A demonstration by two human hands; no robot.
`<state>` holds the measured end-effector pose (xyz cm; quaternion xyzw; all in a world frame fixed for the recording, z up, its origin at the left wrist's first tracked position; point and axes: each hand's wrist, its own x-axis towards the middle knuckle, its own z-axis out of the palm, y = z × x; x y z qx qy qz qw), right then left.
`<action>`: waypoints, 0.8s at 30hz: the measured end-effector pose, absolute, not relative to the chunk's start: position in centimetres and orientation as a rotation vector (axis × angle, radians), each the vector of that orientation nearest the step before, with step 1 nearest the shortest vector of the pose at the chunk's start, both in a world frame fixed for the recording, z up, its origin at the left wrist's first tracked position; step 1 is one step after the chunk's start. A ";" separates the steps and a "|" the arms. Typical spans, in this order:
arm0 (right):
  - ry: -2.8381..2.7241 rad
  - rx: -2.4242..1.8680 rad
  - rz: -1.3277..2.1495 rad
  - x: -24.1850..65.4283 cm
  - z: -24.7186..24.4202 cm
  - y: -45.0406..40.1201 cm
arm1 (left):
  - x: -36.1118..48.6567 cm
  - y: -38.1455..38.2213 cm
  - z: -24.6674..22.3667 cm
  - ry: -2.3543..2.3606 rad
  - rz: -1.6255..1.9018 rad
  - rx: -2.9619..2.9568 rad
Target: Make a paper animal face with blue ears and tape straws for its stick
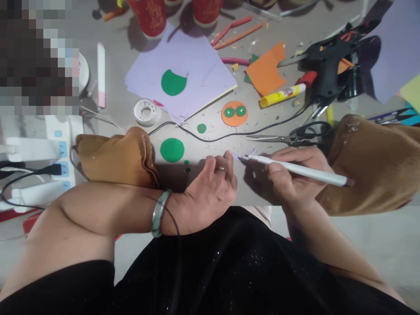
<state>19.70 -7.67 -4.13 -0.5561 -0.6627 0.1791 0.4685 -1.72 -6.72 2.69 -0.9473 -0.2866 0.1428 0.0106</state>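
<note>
Littered grey table point(114, 61), right hand point(303, 186) pinching white marker point(315, 172) over purple scrap point(241, 156); left hand point(211, 188) beside it, grip unclear

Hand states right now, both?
Left hand: curled at the purple paper scrap; can't tell if gripping.
Right hand: closed, holding the white marker.

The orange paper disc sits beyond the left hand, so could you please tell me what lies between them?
In the head view, a thin black cable crosses the speckled tabletop between the left hand and the orange paper disc.
</note>
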 end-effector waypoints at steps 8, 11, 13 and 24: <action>-1.831 -1.343 0.447 19.2 -4.1 -7.9 | -1.8 -6.8 2.5 -0.921 0.410 -2.960; -1.872 -1.299 0.442 19.1 -3.9 -7.9 | -1.7 -6.8 2.5 -0.905 0.409 -2.953; -1.902 -1.288 0.406 19.0 -3.8 -7.9 | -1.7 -6.8 2.5 -0.898 0.402 -2.943; -1.869 -1.319 0.594 19.4 -4.5 -8.3 | -2.0 -7.0 2.4 -0.904 0.315 -2.896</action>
